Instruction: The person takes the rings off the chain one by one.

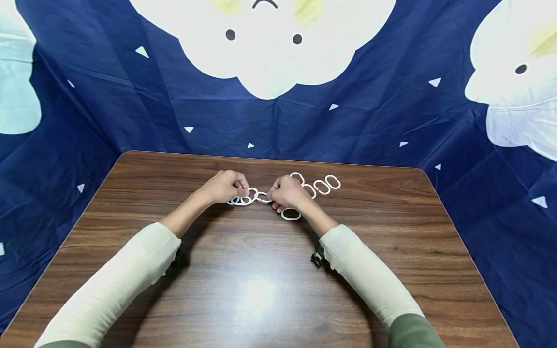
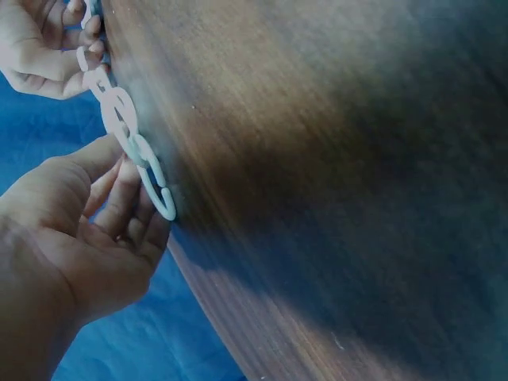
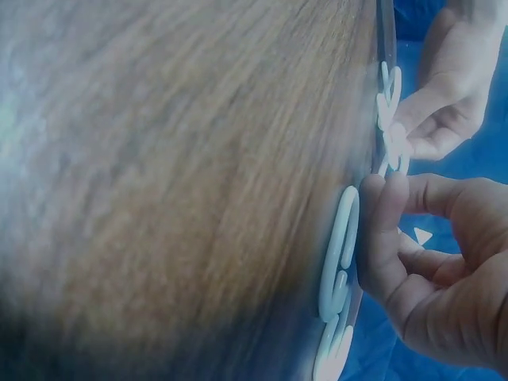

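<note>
Several white plastic oval chain links (image 1: 241,204) are joined in a short chain on the brown table, between and under my hands. My left hand (image 1: 227,186) pinches one of the joined links (image 2: 119,99) between thumb and fingertips. The chain's tail end (image 2: 165,208) hangs by the left fingers. My right hand (image 1: 288,192) pinches the chain's right end link (image 1: 263,200) with thumb and forefinger, whose tips cover part of it. A separate gapped link (image 1: 290,219) lies on the table just below the right hand, and also shows as a pale link (image 3: 329,270).
To the right of the right hand lie several more white links (image 1: 332,176), partly hidden near the wrist. The wooden table (image 1: 256,251) ends at a back edge just beyond the hands. Behind it hangs a blue cloth (image 1: 278,125) with white clouds.
</note>
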`<action>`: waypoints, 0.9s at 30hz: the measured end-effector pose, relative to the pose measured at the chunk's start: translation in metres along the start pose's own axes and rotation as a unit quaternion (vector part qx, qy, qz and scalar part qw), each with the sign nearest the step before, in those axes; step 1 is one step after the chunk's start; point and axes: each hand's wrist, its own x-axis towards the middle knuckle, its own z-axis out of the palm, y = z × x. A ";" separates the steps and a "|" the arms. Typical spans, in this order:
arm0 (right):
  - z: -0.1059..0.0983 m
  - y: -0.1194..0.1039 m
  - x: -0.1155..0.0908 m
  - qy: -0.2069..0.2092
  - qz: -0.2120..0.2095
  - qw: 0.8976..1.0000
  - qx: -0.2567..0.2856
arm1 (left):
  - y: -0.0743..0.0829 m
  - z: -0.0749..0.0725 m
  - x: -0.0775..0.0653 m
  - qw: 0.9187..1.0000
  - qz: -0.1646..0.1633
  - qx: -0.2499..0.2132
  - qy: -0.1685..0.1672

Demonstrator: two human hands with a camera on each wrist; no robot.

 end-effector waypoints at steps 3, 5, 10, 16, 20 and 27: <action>0.000 0.001 -0.001 -0.004 -0.008 1.000 0.008 | 0.024 -0.010 -0.016 1.000 0.010 -0.012 0.006; 0.000 0.003 -0.001 -0.009 -0.014 1.000 0.021 | 0.038 -0.014 -0.024 1.000 0.011 -0.015 0.011; -0.002 0.009 -0.002 -0.030 -0.019 0.997 0.071 | 0.050 -0.017 -0.031 0.999 0.019 -0.021 0.023; -0.004 0.015 -0.004 -0.038 -0.033 0.993 0.107 | 0.046 -0.013 -0.029 0.996 0.054 -0.047 0.046; -0.002 0.016 -0.004 -0.036 -0.028 0.990 0.137 | 0.051 -0.012 -0.030 0.996 0.047 -0.048 0.056; 0.000 0.016 0.000 -0.011 -0.028 0.980 0.195 | 0.058 -0.012 -0.036 0.994 0.035 -0.061 0.084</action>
